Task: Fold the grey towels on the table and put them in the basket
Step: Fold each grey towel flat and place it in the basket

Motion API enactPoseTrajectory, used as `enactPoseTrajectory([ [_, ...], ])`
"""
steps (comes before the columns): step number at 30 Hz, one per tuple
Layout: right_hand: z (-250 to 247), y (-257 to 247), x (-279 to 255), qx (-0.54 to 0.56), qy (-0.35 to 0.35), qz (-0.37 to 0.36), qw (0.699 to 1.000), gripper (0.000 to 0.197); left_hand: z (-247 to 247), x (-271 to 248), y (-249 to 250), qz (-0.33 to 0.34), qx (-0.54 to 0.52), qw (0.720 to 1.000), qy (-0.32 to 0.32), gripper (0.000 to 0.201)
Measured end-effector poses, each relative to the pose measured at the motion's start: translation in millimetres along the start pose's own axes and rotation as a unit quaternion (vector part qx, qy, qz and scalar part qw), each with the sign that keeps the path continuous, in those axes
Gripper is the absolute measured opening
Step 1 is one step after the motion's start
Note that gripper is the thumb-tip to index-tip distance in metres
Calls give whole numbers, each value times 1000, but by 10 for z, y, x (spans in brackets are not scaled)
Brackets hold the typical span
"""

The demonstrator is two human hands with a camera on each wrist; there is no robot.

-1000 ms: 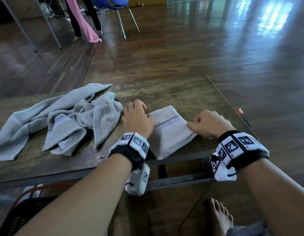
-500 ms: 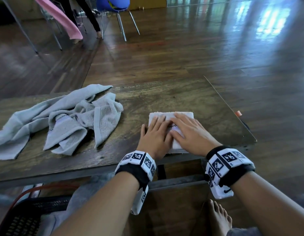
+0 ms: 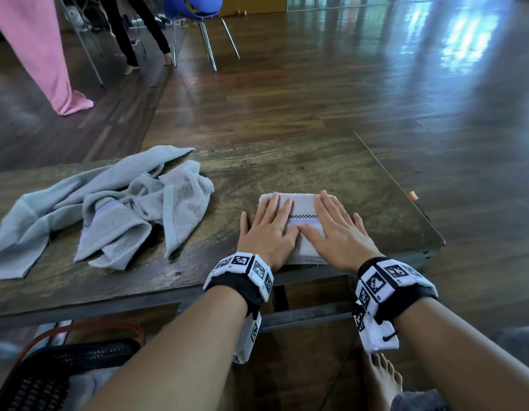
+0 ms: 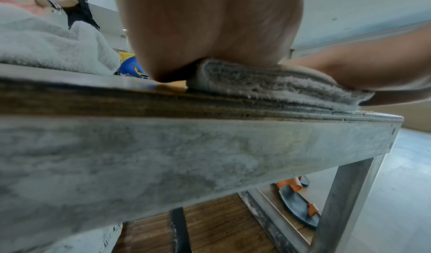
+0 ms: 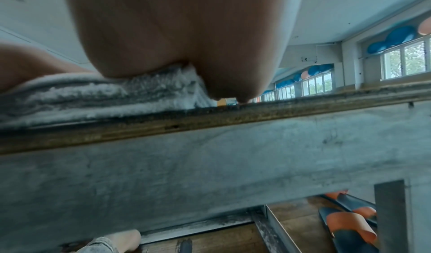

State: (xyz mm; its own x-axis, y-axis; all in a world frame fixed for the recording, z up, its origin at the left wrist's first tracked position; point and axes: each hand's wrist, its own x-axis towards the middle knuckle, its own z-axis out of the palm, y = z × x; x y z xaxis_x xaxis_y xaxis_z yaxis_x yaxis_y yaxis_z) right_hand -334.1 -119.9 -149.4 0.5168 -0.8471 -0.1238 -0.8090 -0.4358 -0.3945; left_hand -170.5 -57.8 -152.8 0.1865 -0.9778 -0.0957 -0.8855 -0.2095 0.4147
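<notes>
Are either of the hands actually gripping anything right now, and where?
Nothing is gripped. The left hand and right hand lie flat, fingers straight, pressing the top of the folded towel.

The left hand (image 3: 269, 229) and right hand (image 3: 335, 232) now lie flat, spread apart across the folded towel (image 3: 301, 203), no longer pinching it.

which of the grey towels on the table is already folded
The folded towel near the table's right front edge, a flat rectangle under the left hand and right hand. The crumpled towels lie heaped on the left.
</notes>
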Motion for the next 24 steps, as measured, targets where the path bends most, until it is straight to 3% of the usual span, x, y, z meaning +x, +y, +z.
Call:
enactPoseTrajectory([
  [13,112,-10,-103,25,25,37,999,83,-13,-105,-28,-98,-30,995,3,67],
  [19,147,4,-156,23,26,35,999,84,1,-138,-116,-86,-33,996,-5,70],
  [24,103,-56,-235,44,43,37,997,89,40,-163,-118,-114,-51,992,33,90],
])
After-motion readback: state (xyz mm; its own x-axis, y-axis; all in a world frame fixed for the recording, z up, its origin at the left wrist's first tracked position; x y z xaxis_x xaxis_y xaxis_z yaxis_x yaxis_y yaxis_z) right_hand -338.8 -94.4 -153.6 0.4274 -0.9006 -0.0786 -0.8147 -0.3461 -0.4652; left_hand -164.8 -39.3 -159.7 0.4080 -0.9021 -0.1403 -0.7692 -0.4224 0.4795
